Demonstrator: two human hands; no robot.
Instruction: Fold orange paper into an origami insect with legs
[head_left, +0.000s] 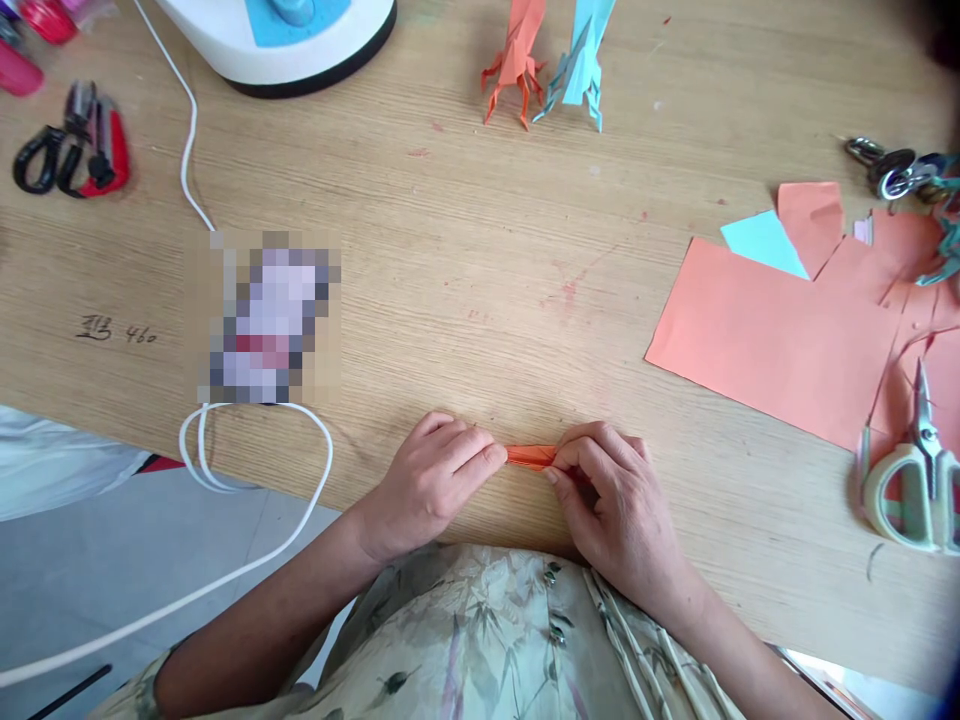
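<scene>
A narrow folded strip of orange paper stretches between my two hands, close to the table's front edge. My left hand pinches its left end between thumb and fingers. On the other end, my right hand is closed, its thumb and fingertips gripping the paper. The fingers hide both ends of the strip. Far back on the table stand two folded paper figures with thin legs, an orange one and a light blue one.
On the right lie a sheet of orange paper, a light blue scrap and scissors with pale handles. A blurred phone with a white cable is at left. Behind it are red-and-black hand tools and a white device base.
</scene>
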